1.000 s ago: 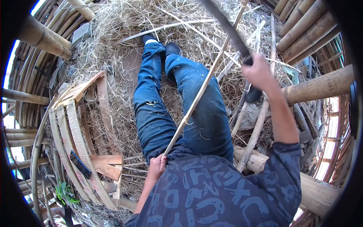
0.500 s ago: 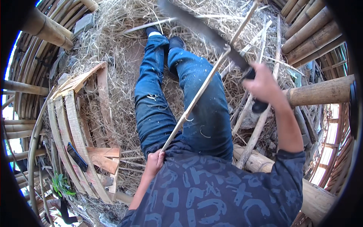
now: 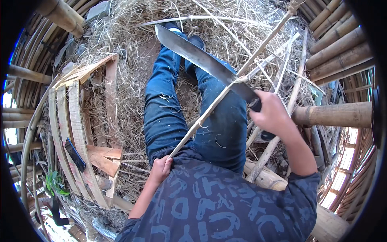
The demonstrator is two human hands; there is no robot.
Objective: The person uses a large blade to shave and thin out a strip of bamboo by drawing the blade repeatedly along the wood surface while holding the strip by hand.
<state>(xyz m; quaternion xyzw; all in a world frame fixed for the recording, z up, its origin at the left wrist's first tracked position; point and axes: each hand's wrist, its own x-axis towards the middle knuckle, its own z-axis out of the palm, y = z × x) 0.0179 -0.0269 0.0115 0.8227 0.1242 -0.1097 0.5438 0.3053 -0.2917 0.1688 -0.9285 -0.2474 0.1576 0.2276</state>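
Note:
A long, thin bamboo strip (image 3: 213,105) slants from my waist up to the far right, passing over my right thigh. Its near end sits in my left hand (image 3: 162,168), fingers closed around it against my shirt. My right hand (image 3: 271,113) grips a machete (image 3: 197,57) by its black handle. The broad grey blade points to the far left and crosses the strip near its middle, where a small curl of shaving shows. Blade and strip appear to touch there. Small shavings dot my jeans.
A slatted wooden crate (image 3: 76,121) with a dark phone (image 3: 75,154) on it stands to my left. Dry shavings (image 3: 129,36) cover the ground. Bamboo poles (image 3: 334,115) and loose sticks (image 3: 299,80) lie at my right, with a thick log (image 3: 270,179) beside my hip.
My right hand has moved down and slightly left, bringing the machete blade lower across the strip. My left hand keeps its hold at my waist. The whole view has shifted a little.

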